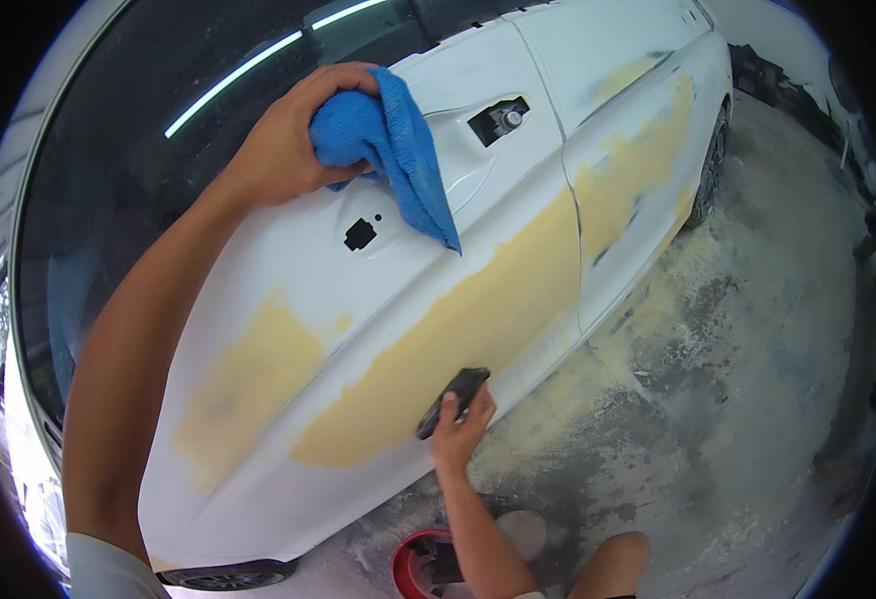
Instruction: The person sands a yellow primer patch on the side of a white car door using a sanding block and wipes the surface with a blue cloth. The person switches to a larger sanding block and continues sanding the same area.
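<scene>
My left hand (283, 145) is closed around a bunched blue cloth (398, 150), one corner of it hanging down over the upper door of a white car (258, 275). Lower on the same door, my right hand (466, 431) grips a black sanding block (454, 397) that lies along the bottom edge of a wide yellow filler patch (488, 304). Another yellow patch (248, 389) sits nearer the door's lower left end. Between the cloth and that patch is a dark cut-out (360, 235), and a second opening (499, 121) with a metal part shows beyond the cloth.
A red bucket (402, 569) stands on the floor below my right forearm, beside a round pale object (523, 534). Yellow dust covers parts of the grey floor (757, 329). The dark side window (158, 180) and two wheels, one rear right (712, 165), border the white panels. My knee (617, 559) shows below.
</scene>
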Available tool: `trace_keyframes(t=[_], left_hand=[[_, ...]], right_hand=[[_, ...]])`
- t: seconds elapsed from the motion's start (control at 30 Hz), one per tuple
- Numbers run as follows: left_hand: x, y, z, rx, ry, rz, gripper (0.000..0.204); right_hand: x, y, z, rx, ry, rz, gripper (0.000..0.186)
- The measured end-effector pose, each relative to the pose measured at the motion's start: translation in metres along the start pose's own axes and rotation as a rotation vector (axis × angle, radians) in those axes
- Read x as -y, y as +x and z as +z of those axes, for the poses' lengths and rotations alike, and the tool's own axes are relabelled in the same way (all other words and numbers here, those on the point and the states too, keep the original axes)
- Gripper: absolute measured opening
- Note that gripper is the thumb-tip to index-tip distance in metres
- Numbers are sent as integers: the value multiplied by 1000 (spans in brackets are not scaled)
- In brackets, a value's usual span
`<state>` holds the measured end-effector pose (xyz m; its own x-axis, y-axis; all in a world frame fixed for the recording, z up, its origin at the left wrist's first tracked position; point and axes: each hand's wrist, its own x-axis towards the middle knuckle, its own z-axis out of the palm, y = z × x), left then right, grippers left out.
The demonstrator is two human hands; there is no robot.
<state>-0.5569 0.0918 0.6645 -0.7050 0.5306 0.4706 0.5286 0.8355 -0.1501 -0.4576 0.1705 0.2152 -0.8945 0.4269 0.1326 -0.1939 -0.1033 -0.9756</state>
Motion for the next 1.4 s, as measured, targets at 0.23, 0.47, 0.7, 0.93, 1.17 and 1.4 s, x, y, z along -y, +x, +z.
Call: trace_keyframes(t=[0.23, 0.47, 0.7, 0.93, 1.17, 1.4], left_hand=[[-7, 5, 2, -15, -58, -77, 81], [-11, 4, 3, -11, -82, -89, 81], [-10, 3, 5, -11, -66, -162, 85], [-7, 4, 3, -18, -53, -118, 87], [-8, 5, 3, -11, -60, -103, 88], [-10, 6, 2, 14, -34, -128, 88]], right_hand=[[1, 149, -40, -103, -37, 111, 63], [7, -12, -4, 34, -49, -77, 75], [4, 111, -46, -11, -72, 78, 62], [1, 53, -16, 8, -115, 67, 75], [12, 51, -18, -126, -146, -121, 66], [26, 51, 13, -218, -81, -203, 65]])
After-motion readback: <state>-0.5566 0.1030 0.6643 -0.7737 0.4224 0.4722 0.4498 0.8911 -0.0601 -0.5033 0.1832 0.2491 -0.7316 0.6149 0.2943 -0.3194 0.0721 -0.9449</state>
